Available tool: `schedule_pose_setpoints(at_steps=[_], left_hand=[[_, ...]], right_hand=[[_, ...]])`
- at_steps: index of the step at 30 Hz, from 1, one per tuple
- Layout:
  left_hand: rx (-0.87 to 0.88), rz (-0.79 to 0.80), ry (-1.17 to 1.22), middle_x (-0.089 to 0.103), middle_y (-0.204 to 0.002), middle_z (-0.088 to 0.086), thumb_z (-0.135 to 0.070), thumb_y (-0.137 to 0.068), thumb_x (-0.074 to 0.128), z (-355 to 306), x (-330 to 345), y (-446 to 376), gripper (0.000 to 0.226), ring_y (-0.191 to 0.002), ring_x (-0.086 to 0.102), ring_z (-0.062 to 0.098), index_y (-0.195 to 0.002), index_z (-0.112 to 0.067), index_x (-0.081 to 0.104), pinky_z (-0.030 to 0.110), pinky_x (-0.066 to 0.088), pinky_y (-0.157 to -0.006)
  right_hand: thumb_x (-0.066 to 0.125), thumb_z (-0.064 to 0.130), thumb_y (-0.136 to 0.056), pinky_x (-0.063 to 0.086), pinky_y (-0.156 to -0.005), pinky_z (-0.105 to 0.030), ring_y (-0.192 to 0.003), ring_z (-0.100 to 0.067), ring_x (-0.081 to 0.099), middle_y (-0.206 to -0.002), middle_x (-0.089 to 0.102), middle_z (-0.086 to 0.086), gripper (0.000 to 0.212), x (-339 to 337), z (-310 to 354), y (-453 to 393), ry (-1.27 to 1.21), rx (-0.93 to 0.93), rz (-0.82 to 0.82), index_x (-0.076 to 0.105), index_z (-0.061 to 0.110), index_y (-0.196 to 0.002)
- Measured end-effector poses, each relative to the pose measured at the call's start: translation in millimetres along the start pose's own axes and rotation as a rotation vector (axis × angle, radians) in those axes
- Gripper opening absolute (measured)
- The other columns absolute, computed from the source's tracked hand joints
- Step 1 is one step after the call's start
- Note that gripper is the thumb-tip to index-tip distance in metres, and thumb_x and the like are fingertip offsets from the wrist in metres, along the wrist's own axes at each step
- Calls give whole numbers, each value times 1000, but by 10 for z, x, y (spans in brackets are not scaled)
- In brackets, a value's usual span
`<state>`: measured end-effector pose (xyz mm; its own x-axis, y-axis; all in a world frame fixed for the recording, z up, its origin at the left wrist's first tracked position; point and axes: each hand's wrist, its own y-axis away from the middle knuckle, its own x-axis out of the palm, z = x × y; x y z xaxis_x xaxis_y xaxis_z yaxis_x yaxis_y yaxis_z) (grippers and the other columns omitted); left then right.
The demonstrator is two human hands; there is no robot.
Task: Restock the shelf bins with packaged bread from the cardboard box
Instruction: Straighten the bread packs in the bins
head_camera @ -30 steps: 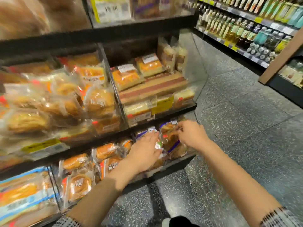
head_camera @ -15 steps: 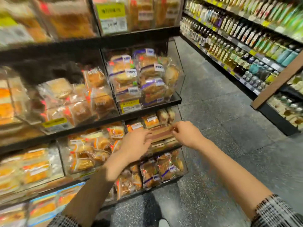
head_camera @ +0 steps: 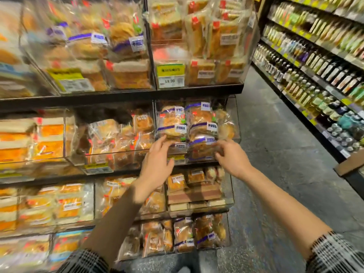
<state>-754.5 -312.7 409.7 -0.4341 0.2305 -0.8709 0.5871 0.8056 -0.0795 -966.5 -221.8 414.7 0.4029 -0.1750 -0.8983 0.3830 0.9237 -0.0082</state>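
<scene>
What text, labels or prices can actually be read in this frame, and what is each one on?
"19.90": white price tag on the front of the upper right clear bin.
Yellow strip above that price: printed characters, too blurred to read.
White labels with blue print on the purple-banded bread packs in the bin at the hands: unreadable.
Yellow shelf tags on the other bins: blurred.
Bottle labels across the aisle: too small.

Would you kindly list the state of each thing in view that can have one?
left hand: open, fingers spread, at the purple-label bin's front.
right hand: fingers curled on a purple-label bread pack.
purple-label bin: stacked full.
bin with yellow price tag: full, packs upright.
bottle shelves: stocked.
</scene>
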Motion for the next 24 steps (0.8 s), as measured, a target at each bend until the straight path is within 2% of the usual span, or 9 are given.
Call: schedule_pose_setpoints(at_steps=[4, 7, 9, 11, 13, 16, 18, 21, 24], left_hand=[[25, -33, -33, 6, -160, 0, -24, -95, 54, -34, 45, -334, 60, -147, 8, 19, -149, -19, 27, 35, 18, -116], [89, -17, -140, -6, -161, 2, -33, -97, 49, -9, 143, -633, 66, -148, -7, 19, -152, -23, 15, 33, -2, -117], [129, 1, -257, -11, -160, 4, -40, -98, 43, 53, 222, -823, 67, -146, -14, 20, -153, -23, 8, 34, -12, -115], [138, 29, -351, -15, -159, 6, -48, -99, 37, 147, 296, -950, 69, -145, -19, 22, -153, -23, 2, 37, -17, -114], [143, 35, -408, -14, -159, 8, -51, -98, 35, 244, 379, -1021, 70, -145, -18, 25, -153, -24, 0, 39, -17, -115], [117, -35, -469, 3, -159, 11, -56, -95, 33, 294, 521, -1029, 71, -147, 1, 29, -152, -23, 7, 43, -2, -118], [74, -46, -451, 7, -159, 11, -59, -92, 28, 263, 581, -1024, 73, -147, 7, 31, -153, -23, 8, 43, 5, -116], [21, -55, -424, 6, -159, 13, -61, -91, 25, 216, 656, -1032, 76, -147, 6, 33, -153, -22, 6, 43, 5, -115], [-38, -12, -424, 1, -159, 14, -66, -88, 19, 155, 688, -1032, 81, -146, -3, 33, -154, -20, 4, 44, 0, -115]], right_hand=[[51, 10, -92, 43, -98, -37, -125, -26, 45, -137, 42, -9, 54, 12, 17, -378, -27, 18, -36, 39, 18, -144], [53, 6, -91, 35, -108, -36, -137, -27, 34, -151, 30, -10, 64, 74, 91, -643, -74, 50, -69, 27, 16, -149], [56, 11, -91, 29, -114, -37, -142, -27, 27, -155, 24, -10, 68, 135, 121, -814, -70, 25, -101, 24, 16, -150], [56, 22, -93, 21, -118, -41, -146, -28, 16, -158, 16, -10, 69, 211, 132, -958, 3, -36, -87, 20, 24, -152], [50, 33, -95, 11, -120, -46, -148, -29, 2, -160, 5, -9, 66, 301, 113, -1093, 125, -88, -33, 16, 33, -152], [41, 43, -98, 0, -120, -48, -147, -25, -11, -161, -4, -6, 57, 410, 40, -1211, 237, -148, 29, 19, 39, -150], [40, 44, -98, 3, -119, -50, -148, -27, -6, -161, 1, -8, 52, 474, -54, -1196, 273, -207, 6, 28, 36, -148], [37, 47, -95, 20, -114, -57, -146, -34, 13, -158, 19, -16, 51, 593, -192, -1111, 318, -285, -93, 42, 30, -143], [29, 48, -96, 21, -113, -58, -145, -36, 15, -156, 21, -18, 54, 645, -208, -1110, 304, -257, -111, 37, 30, -146]])
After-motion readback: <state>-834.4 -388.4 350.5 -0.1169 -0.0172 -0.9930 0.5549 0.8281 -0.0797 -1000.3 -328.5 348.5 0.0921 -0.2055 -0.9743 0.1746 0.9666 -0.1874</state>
